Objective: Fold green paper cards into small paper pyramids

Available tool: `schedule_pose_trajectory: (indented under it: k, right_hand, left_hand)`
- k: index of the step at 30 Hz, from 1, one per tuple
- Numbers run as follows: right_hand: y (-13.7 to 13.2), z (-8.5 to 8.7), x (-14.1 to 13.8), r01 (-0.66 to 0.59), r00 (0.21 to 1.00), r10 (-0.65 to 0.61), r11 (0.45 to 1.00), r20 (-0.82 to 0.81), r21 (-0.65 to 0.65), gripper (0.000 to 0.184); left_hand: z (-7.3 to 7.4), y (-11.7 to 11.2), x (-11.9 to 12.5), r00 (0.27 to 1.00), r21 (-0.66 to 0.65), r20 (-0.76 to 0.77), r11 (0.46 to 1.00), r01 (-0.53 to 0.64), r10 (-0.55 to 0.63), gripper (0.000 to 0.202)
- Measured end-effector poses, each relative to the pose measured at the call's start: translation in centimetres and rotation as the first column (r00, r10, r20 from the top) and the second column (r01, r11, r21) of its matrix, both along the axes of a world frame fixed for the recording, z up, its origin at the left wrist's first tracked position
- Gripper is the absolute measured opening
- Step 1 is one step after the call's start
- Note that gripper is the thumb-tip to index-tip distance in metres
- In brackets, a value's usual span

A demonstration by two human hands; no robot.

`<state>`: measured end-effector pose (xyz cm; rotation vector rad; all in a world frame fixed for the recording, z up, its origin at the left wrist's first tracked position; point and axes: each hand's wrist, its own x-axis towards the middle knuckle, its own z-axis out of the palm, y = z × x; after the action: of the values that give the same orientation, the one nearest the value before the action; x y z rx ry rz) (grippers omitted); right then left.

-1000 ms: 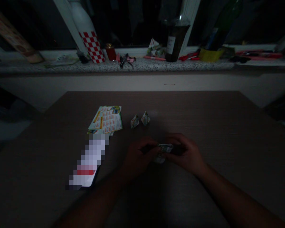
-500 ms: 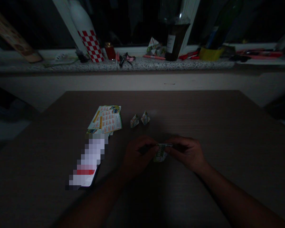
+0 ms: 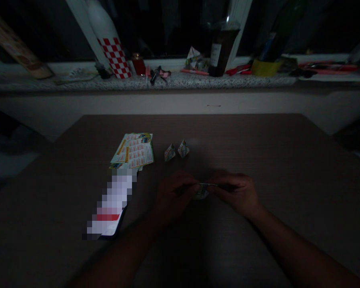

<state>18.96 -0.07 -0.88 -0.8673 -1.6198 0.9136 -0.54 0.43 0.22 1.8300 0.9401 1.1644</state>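
A small folded piece of printed paper (image 3: 201, 192), greenish and white, is held between both hands above the table. My left hand (image 3: 175, 196) pinches its left end between thumb and fingers. At its right end my right hand (image 3: 235, 192) has the same kind of pinch. Dim light hides the fine folds. Beyond the hands stand two small folded paper shapes, a left one (image 3: 169, 153) and a right one (image 3: 183, 149), both pointed at the top. To their left lies a fanned stack of printed paper sheets (image 3: 135, 152).
A phone (image 3: 114, 208) with a lit, blurred screen lies on the brown table (image 3: 258, 140), left of my hands. Along the stone windowsill (image 3: 186, 83) stand a red-and-white checked bottle (image 3: 115, 56), a dark labelled container (image 3: 220, 52), a yellow-based holder (image 3: 267, 68) and small clutter.
The lower part of the paper between my fingers has tilted or folded, so less of its printed face shows. Both hands stay almost in place.
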Motion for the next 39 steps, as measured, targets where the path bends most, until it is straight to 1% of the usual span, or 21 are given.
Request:
schedule_pose_trajectory:
  k: [7, 9, 15, 20, 26, 33, 39]
  right_hand:
    - [0.01, 0.07, 0.01, -0.028, 0.999, 0.029, 0.999, -0.036, 0.016, 0.017]
    - [0.02, 0.06, 0.06, -0.026, 0.999, 0.027, 1.0, -0.03, 0.013, 0.018]
    - [0.22, 0.08, 0.05, -0.012, 0.998, 0.017, 0.996, -0.056, 0.092, 0.017]
    - [0.28, 0.27, -0.05, 0.017, 0.999, -0.013, 0.994, -0.034, 0.113, 0.017]
    - [0.08, 0.42, 0.11, 0.055, 0.996, -0.058, 0.998, 0.07, 0.038, 0.02]
    - [0.29, 0.26, -0.12, 0.017, 0.998, -0.023, 0.994, 0.052, 0.108, 0.013]
    - [0.31, 0.28, -0.08, 0.02, 0.999, -0.025, 0.991, 0.038, 0.131, 0.011]
  left_hand:
    - [-0.1, -0.02, -0.2, 1.0, 0.095, -0.017, 0.995, 0.022, -0.02, 0.008]
    - [-0.15, -0.06, -0.24, 1.0, 0.101, 0.003, 0.995, 0.011, -0.012, 0.009]
    - [-0.22, 0.07, -0.13, 1.0, 0.102, 0.021, 0.995, -0.003, 0.0, 0.01]
    - [-0.13, 0.21, -0.03, 0.999, 0.123, 0.033, 0.992, -0.003, -0.002, 0.009]
    - [-0.04, 0.11, -0.03, 0.996, 0.022, 0.07, 0.998, -0.06, 0.058, 0.006]
    - [-0.09, 0.04, 0.1, 0.989, -0.126, 0.101, 0.987, -0.096, 0.108, 0.007]
    - [-0.14, 0.07, 0.21, 0.984, -0.236, 0.135, 0.968, -0.081, 0.115, 0.006]
